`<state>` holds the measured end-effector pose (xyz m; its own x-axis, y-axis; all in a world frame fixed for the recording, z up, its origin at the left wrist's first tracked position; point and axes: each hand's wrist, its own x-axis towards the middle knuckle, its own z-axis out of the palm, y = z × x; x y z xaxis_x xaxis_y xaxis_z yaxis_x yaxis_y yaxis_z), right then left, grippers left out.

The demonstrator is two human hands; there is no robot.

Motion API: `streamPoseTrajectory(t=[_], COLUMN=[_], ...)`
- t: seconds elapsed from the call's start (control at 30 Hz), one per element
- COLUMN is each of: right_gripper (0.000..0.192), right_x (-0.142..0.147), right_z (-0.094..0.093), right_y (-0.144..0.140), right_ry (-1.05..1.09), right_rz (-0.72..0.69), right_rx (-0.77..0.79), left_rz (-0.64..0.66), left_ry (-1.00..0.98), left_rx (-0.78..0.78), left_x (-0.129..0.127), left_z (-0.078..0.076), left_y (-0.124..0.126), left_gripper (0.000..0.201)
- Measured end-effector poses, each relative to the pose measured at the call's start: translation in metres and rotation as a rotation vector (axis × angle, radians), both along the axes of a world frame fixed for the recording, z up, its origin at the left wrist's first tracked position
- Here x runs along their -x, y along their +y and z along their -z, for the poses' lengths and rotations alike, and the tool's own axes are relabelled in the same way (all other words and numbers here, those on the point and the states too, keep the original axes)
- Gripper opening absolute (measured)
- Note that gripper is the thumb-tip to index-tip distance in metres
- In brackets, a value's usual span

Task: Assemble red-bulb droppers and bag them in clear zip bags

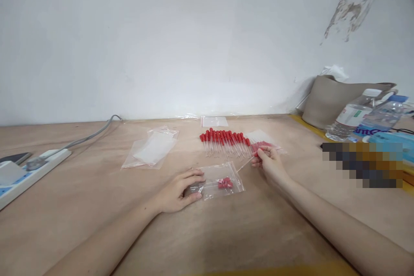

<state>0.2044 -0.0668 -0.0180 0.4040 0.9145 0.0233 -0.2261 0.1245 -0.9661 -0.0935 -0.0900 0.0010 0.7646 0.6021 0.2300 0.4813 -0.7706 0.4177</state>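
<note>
A wooden table [97,207] bears a row of red-bulbed droppers [224,141] near the wall. The left hand [179,192] lies half open, pinning a clear zip bag [220,181] flat at centre. The right hand [270,164] pinches one dropper [246,164], its long axis slanting, glass tip pointing down-left toward the bag's mouth.

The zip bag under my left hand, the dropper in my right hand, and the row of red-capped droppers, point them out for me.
zip bag [223,181], head view, on its clear middle.
dropper [245,164], head view, on its thin glass stem.
row of droppers [224,138], head view, on the red caps.
</note>
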Motion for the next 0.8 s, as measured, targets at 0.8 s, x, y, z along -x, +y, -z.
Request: streamPoseTrajectory(t=[0.8], right_gripper=[0.030], right_x=[0.037], right_z=[0.002], right_y=[-0.022], right_ry=[-0.545], right_rz=[-0.799], right_rx=[-0.024], left_rz=[-0.007], left_ry=[-0.007], left_rx=[-0.011], left_x=[-0.001], left_z=[0.000], left_y=[-0.002], left_gripper=[0.051])
